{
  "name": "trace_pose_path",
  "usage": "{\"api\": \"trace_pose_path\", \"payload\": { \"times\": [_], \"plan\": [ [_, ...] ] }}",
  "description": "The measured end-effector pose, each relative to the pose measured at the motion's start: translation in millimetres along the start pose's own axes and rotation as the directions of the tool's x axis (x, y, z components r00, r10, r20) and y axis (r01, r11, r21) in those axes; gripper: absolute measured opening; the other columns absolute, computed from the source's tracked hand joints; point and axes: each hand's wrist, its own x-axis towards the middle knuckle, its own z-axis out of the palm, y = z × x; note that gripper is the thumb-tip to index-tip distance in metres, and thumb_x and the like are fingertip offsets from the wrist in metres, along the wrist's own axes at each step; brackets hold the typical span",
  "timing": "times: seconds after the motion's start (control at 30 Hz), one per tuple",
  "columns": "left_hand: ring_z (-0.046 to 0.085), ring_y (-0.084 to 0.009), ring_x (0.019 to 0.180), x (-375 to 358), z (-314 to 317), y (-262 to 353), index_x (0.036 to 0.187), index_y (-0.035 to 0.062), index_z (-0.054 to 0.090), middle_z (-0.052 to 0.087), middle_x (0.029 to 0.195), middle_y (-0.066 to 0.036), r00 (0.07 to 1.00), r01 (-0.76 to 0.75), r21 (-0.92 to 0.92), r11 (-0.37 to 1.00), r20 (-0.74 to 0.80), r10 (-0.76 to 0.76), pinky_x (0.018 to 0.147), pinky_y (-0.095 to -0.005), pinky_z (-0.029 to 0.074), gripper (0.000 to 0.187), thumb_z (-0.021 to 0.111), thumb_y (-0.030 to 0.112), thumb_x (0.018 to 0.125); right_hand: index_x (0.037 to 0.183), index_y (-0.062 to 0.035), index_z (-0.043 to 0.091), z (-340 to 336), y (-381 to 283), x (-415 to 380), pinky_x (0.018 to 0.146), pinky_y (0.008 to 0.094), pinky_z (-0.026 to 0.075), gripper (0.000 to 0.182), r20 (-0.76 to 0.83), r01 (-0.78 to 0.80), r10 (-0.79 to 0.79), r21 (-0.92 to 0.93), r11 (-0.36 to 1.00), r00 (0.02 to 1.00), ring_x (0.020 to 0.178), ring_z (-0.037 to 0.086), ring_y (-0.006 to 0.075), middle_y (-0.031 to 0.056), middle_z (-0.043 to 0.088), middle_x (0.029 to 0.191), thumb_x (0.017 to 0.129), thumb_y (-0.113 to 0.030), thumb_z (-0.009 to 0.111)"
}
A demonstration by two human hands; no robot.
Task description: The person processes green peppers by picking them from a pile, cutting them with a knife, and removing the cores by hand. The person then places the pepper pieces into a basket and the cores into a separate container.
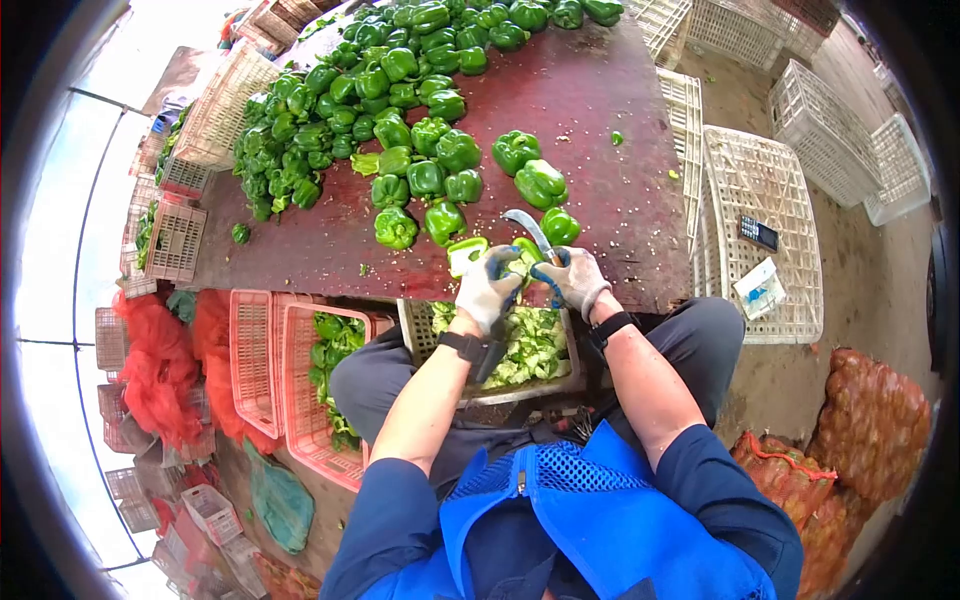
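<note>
My right hand, in a white glove with blue fingertips, is closed around the handle of a curved knife whose blade points up and left. Beside it, my left hand, gloved the same way, has its fingers closed on a cut green bell pepper, pale inside, between the two hands. Just past my left fingers, a hollowed pepper half lies at the table's near edge. Below my hands, a crate holds many pale green pepper scraps.
Whole green peppers are heaped over the red table. A pink crate with peppers stands at my left. On the right, an upturned white crate bears a phone and a packet. Filled net sacks lie behind it.
</note>
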Motion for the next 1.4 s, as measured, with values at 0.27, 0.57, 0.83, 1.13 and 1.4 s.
{"api": "trace_pose_path", "payload": {
  "times": [0.27, 0.57, 0.83, 1.13, 1.4],
  "plan": [
    [0.066, -0.0182, 0.1, -54.2, -50.6, 36.7, 0.127, 0.0044, 0.064, 0.07, 0.114, -0.011, 0.998, -0.055, 0.418, 0.907, 0.035, 0.045, 0.09, -0.0302, 0.052, 0.051, 0.076, 0.01, 0.078, 0.091, -0.0015, 0.071, 5.8, 2.8, -2.3, 0.06, 0.0355, 0.054, 0.029, -0.066, -0.068, 0.074, 0.101, 0.993, 0.995, 0.063, 0.065, 0.0161, 0.0088, 0.069, 0.073, 0.081, -0.028, 0.078],
    [0.049, -0.0388, 0.129, 10.2, -92.0, -6.1, 0.126, 0.0143, 0.063, 0.05, 0.144, -0.02, 0.92, -0.392, 0.854, 0.343, 0.356, 0.164, 0.11, -0.0454, 0.042, 0.05, 0.065, 0.006, 0.077, 0.093, -0.0029, 0.07, 11.6, 13.7, 2.2, 0.047, 0.0288, 0.05, 0.019, -0.1, -0.025, 0.04, 0.143, 0.989, 0.994, 0.059, 0.064, 0.0114, 0.0041, 0.067, 0.074, 0.085, -0.02, 0.075],
    [0.056, -0.0384, 0.119, 1.3, -73.3, 11.8, 0.121, 0.0069, 0.062, 0.057, 0.13, -0.021, 0.954, -0.267, 0.875, 0.404, 0.299, -0.019, 0.103, -0.0448, 0.046, 0.06, 0.082, 0.033, 0.071, 0.094, -0.003, 0.068, 13.7, 15.8, 3.7, 0.074, 0.0428, 0.052, 0.044, -0.133, 0.014, -0.027, -0.091, 0.996, 0.991, 0.081, 0.067, 0.0361, 0.0182, 0.07, 0.086, 0.074, -0.039, 0.084],
    [0.06, -0.0331, 0.114, 7.8, -56.8, 13.8, 0.111, 0.0081, 0.066, 0.064, 0.116, -0.016, 0.951, -0.285, 0.907, 0.311, 0.309, -0.03, 0.098, -0.0418, 0.048, 0.049, 0.071, 0.047, 0.082, 0.105, -0.0047, 0.067, 18.8, 11.1, -0.5, 0.082, 0.0456, 0.053, 0.047, -0.139, 0.094, -0.129, -0.236, 0.967, 0.982, 0.095, 0.068, 0.0375, 0.0207, 0.071, 0.097, 0.075, -0.038, 0.081],
    [0.06, -0.0364, 0.111, -23.0, -66.5, 15.7, 0.095, 0.0064, 0.069, 0.064, 0.113, -0.018, 0.971, -0.235, 0.812, 0.534, 0.225, 0.084, 0.097, -0.0453, 0.048, 0.04, 0.074, 0.043, 0.08, 0.106, -0.0051, 0.067, 24.2, 21.4, 7.6, 0.081, 0.0462, 0.053, 0.047, -0.167, 0.053, -0.103, -0.283, 0.958, 0.98, 0.091, 0.067, 0.0381, 0.0193, 0.071, 0.093, 0.077, -0.039, 0.079]
  ]
}}
